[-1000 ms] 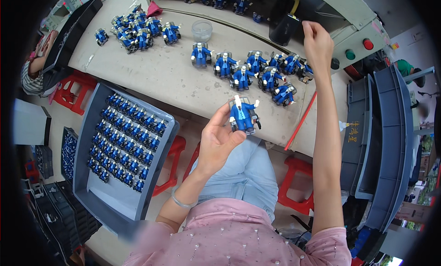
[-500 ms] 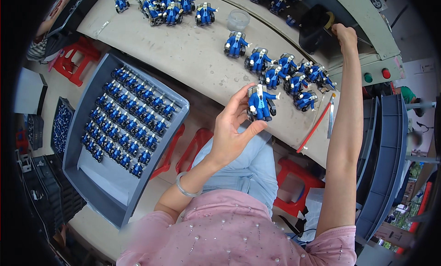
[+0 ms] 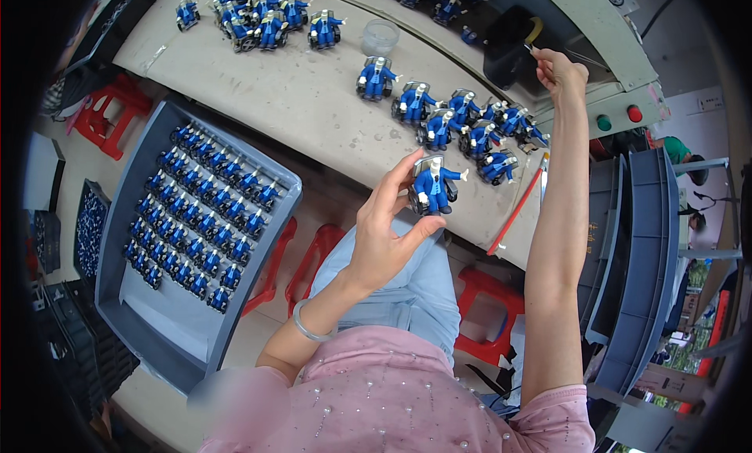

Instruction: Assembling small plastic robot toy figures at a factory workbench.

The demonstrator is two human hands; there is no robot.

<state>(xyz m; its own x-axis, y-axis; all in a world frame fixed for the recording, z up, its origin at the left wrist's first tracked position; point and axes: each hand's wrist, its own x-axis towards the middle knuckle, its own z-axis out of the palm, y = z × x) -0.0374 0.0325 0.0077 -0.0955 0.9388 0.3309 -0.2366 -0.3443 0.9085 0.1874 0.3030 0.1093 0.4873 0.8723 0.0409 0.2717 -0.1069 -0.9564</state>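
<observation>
With the thumb and fingers of my left hand (image 3: pixel 384 238) closed around a blue-suited wheelchair figurine (image 3: pixel 435 191), I hold it by the near edge of the beige worktable (image 3: pixel 313 101). From it, my right hand (image 3: pixel 558 75) is between 1 and 2 o'clock, fingers drawn together, contents impossible to tell, near a black container (image 3: pixel 501 61). A figurine-filled grey tray (image 3: pixel 176 339) lies at 9 o'clock, stacked trays (image 3: pixel 650 249) at 4.
</observation>
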